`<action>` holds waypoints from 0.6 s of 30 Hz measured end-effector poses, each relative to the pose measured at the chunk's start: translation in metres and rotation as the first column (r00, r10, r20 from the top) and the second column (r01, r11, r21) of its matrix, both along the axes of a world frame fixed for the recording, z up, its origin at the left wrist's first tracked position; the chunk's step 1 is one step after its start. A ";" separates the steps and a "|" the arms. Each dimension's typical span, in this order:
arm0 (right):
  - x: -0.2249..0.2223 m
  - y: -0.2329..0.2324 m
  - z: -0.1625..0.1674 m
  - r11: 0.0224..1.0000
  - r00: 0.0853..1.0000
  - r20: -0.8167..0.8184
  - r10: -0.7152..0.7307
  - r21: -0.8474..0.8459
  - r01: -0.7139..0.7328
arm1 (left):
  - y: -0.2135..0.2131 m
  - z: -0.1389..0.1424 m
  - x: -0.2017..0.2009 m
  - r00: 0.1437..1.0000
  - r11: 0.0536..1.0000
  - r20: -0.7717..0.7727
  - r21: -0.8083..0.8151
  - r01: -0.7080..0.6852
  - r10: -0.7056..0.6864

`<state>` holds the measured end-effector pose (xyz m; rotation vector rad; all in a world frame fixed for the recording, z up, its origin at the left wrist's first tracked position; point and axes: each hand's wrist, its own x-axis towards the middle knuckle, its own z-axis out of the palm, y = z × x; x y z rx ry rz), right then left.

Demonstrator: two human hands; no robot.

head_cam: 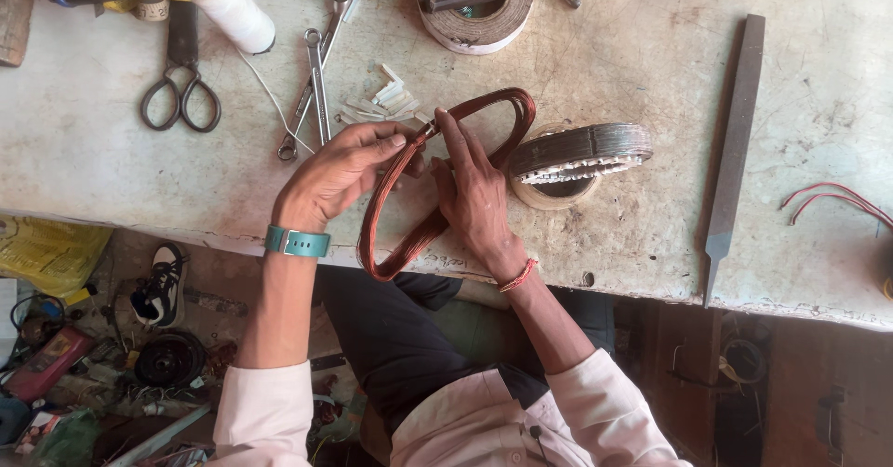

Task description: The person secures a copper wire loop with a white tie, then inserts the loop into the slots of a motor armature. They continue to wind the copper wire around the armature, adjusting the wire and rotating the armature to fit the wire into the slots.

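One copper coil (437, 183), one scissors (181, 76), two spanners (316, 76), one file (735, 141).

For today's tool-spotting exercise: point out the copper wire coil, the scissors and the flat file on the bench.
copper wire coil (395, 234): head view, lower left strand of the loop.
scissors (181, 95): head view, where the blades meet the two handle rings.
flat file (739, 123): head view, middle of the blade.

Both hands are gripping a copper wire coil (437, 183) over the workbench (651, 86); the left hand (339, 174) and right hand (470, 188) are pinching its far end; scissors (181, 81) are lying far left; a flat file (735, 146) is lying right.
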<state>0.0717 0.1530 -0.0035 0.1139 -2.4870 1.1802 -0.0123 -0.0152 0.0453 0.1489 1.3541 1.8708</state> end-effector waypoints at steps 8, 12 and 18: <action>0.000 0.000 0.003 1.000 1.000 -0.020 -0.003 0.027 0.004 | 0.008 0.003 -0.003 0.694 0.725 -0.696 -0.572 -0.383 -0.183; -0.001 0.000 0.004 0.999 0.991 0.120 -0.051 0.017 0.050 | 0.017 0.011 0.017 0.338 0.674 -0.887 -0.460 -0.578 -0.316; 0.001 0.002 0.001 1.000 0.999 0.042 0.006 0.015 -0.006 | 0.028 0.010 0.042 0.033 0.709 -0.837 -0.483 -0.514 -0.546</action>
